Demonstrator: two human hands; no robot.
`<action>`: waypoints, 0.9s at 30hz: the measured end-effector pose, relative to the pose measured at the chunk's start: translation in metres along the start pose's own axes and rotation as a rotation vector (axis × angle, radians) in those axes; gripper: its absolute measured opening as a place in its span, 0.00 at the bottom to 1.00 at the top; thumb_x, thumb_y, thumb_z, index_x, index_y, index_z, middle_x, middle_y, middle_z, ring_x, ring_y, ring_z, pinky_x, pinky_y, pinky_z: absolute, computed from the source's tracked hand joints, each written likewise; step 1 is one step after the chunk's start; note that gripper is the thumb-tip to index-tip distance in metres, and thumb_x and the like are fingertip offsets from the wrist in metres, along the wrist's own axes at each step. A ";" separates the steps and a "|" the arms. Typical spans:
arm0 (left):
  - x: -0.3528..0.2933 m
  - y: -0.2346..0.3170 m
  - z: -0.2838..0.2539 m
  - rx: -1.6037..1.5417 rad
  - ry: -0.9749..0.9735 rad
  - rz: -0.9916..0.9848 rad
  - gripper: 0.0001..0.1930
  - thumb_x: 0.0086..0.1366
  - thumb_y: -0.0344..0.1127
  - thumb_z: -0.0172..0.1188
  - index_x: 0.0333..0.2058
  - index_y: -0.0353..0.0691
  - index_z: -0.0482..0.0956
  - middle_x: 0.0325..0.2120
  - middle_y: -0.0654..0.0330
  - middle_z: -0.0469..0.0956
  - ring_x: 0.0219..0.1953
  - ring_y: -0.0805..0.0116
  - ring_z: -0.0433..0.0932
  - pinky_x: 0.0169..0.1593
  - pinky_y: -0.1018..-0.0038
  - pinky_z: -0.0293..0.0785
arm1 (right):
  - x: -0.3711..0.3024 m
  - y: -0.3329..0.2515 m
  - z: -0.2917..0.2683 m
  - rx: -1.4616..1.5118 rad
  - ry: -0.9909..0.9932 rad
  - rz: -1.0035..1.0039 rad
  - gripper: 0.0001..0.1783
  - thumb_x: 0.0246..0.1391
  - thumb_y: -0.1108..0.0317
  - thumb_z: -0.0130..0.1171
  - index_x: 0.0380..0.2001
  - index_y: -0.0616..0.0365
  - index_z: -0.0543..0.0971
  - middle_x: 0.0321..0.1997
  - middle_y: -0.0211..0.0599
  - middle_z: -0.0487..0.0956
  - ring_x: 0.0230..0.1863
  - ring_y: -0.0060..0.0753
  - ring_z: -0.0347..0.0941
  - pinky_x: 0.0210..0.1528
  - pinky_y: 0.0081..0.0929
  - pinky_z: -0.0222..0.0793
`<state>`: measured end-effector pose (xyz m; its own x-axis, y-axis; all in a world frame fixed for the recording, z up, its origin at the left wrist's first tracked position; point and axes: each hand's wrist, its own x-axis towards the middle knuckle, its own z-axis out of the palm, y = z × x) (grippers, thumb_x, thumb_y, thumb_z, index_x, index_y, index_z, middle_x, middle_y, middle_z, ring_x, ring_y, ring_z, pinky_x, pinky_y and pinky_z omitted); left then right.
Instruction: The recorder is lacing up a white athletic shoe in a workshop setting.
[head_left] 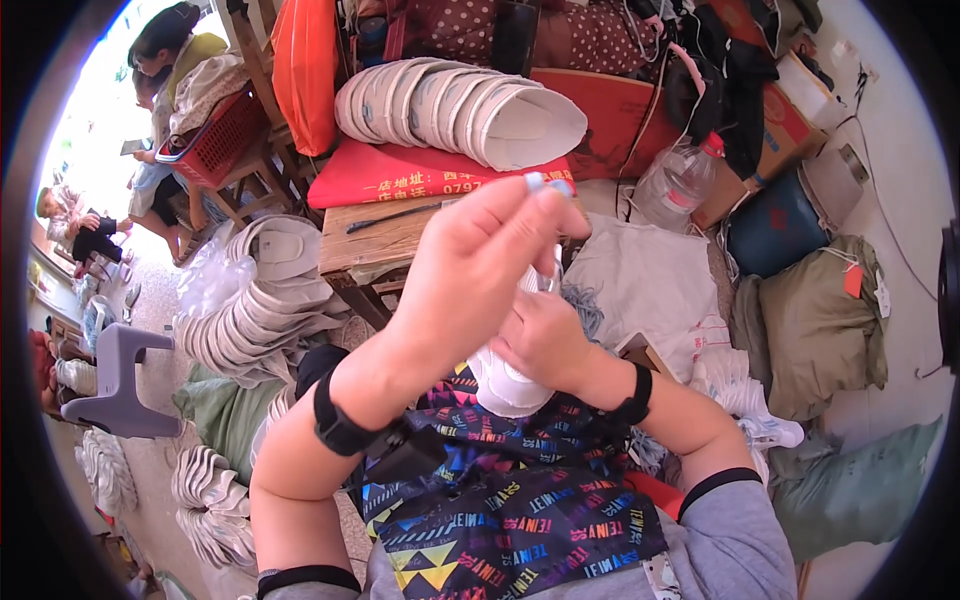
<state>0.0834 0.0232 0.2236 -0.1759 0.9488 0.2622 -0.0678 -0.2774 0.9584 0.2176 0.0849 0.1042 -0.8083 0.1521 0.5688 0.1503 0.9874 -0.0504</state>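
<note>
My left fingers (540, 190) pinch together, raised at twelve o'clock above the white shoe upper (505, 385); my right hand (545, 335) clamps that curved, pale piece over my patterned apron (500, 510).

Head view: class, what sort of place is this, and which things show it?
Likely a small home workshop for shoe parts: stacked white soles, more stacks, stuffed sacks, and a sole piece in the person's hands.

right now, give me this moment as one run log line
left hand raised, fingertips pinched | right hand gripping white shoe upper over lap | stacked white uppers on table behind
</note>
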 end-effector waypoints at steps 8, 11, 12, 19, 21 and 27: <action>-0.002 -0.001 -0.015 -0.169 0.063 -0.075 0.13 0.73 0.38 0.50 0.41 0.35 0.79 0.26 0.70 0.74 0.23 0.87 0.63 0.27 0.87 0.58 | 0.017 -0.002 -0.007 0.759 0.173 0.432 0.13 0.58 0.65 0.59 0.43 0.62 0.74 0.42 0.37 0.76 0.33 0.30 0.75 0.43 0.29 0.71; -0.003 -0.013 -0.041 -0.240 0.233 -0.087 0.13 0.72 0.36 0.50 0.43 0.34 0.79 0.27 0.68 0.76 0.22 0.86 0.62 0.25 0.86 0.56 | 0.033 0.029 -0.038 1.425 -0.221 0.643 0.12 0.64 0.63 0.53 0.41 0.62 0.74 0.33 0.31 0.77 0.33 0.22 0.73 0.42 0.20 0.69; -0.002 -0.023 -0.061 -0.316 0.274 -0.075 0.12 0.72 0.36 0.50 0.42 0.34 0.78 0.27 0.68 0.74 0.22 0.85 0.61 0.25 0.86 0.57 | 0.040 0.031 -0.051 1.417 -0.063 0.694 0.12 0.66 0.64 0.50 0.36 0.61 0.76 0.24 0.24 0.74 0.28 0.18 0.71 0.39 0.18 0.68; -0.049 -0.077 -0.217 -0.845 0.709 -0.255 0.06 0.68 0.27 0.52 0.42 0.39 0.74 0.21 0.71 0.65 0.17 0.82 0.55 0.24 0.83 0.55 | 0.000 0.132 -0.075 1.825 0.427 0.921 0.07 0.64 0.68 0.52 0.38 0.59 0.76 0.17 0.19 0.63 0.21 0.16 0.62 0.30 0.20 0.65; -0.082 -0.099 -0.279 -0.891 0.840 -0.228 0.11 0.68 0.25 0.51 0.48 0.40 0.73 0.18 0.72 0.62 0.16 0.82 0.55 0.24 0.82 0.55 | -0.021 0.155 -0.080 1.909 0.463 0.943 0.06 0.63 0.70 0.53 0.40 0.59 0.75 0.16 0.17 0.59 0.18 0.15 0.56 0.27 0.20 0.59; -0.153 -0.109 -0.378 -0.793 0.821 -0.166 0.18 0.70 0.27 0.51 0.58 0.37 0.69 0.20 0.71 0.64 0.18 0.81 0.58 0.25 0.82 0.58 | -0.065 0.179 -0.105 1.803 0.643 1.141 0.06 0.61 0.70 0.54 0.41 0.58 0.75 0.17 0.18 0.61 0.18 0.14 0.55 0.25 0.17 0.55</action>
<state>-0.2538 -0.1484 0.0368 -0.6730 0.6795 -0.2920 -0.6971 -0.4510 0.5573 0.3573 0.2469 0.1446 -0.4909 0.8586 -0.1477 -0.5485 -0.4363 -0.7133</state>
